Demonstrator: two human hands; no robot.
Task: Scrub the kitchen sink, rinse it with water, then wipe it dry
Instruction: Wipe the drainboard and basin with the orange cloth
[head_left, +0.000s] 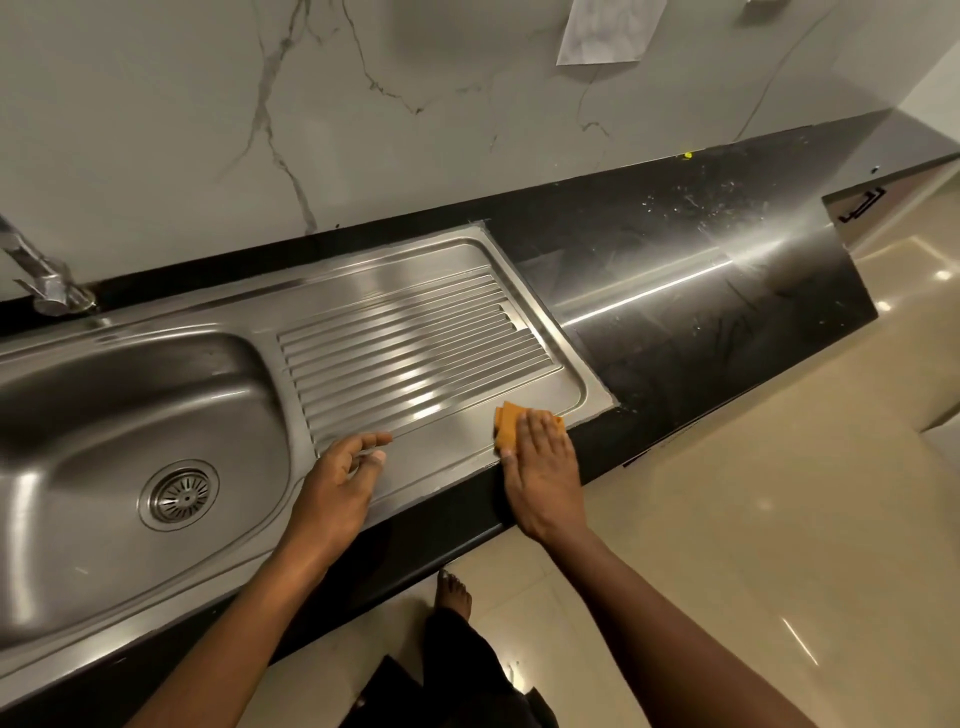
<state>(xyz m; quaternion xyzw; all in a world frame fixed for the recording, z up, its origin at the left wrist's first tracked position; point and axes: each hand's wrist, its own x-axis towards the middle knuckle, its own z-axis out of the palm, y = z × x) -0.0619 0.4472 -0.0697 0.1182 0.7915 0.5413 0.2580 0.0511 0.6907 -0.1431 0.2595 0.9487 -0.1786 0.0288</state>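
At far left, behind the bowl, a tap (49, 283) rooted at the back rim of the sink (93, 410). Low in the bowl, the drain (179, 494), well apart from either hand.

Next, the left hand (337, 483): reaches in from below with the forearm crossing the counter's front edge, sits at the front left corner of the drainboard (415, 338), just right of the bowl's rim. Fingers loosely curled, thumb apart from forefinger, gripping nothing; cannot tell whether resting on the steel or just above it.

Between the hands, a flat strip of steel along the drainboard's front lip.

Further right, an orange cloth (506, 422) at the drainboard's front right corner, close to the raised edge. On top of it, the right hand (543, 467): flat, fingers straight and together, pressing the cloth down, heel of the palm over the black countertop (701, 312).

Beyond, open countertop flecked with pale specks, ending near a cabinet handle (860, 203); pale floor tiles (753, 519) below.
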